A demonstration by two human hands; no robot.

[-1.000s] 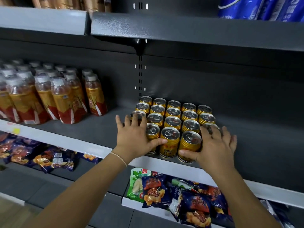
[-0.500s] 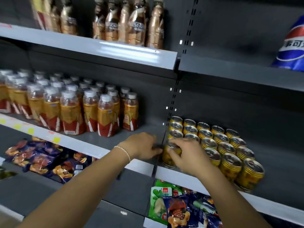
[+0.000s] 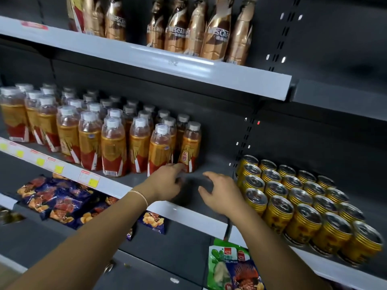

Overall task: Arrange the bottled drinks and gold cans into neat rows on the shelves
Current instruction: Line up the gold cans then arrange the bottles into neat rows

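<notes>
Cans [image 3: 301, 195] number twenty; left hand [image 3: 167, 183] touches one bottle [image 3: 189, 147].

top shelf | brown bottles [image 3: 215, 32] | label "NESCAFE", partly cut off

The two forearms [image 3: 83, 237] are bare. Around the wrist of the left hand [image 3: 167, 182] there is a thin, pale bracelet [image 3: 139, 195], like a fine chain.

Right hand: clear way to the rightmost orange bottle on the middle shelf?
Probably yes. The right hand hovers open over bare shelf beside the rightmost orange bottle, nothing standing between them. The left hand touches the bottle's base in front, so only its right side looks free.
</notes>
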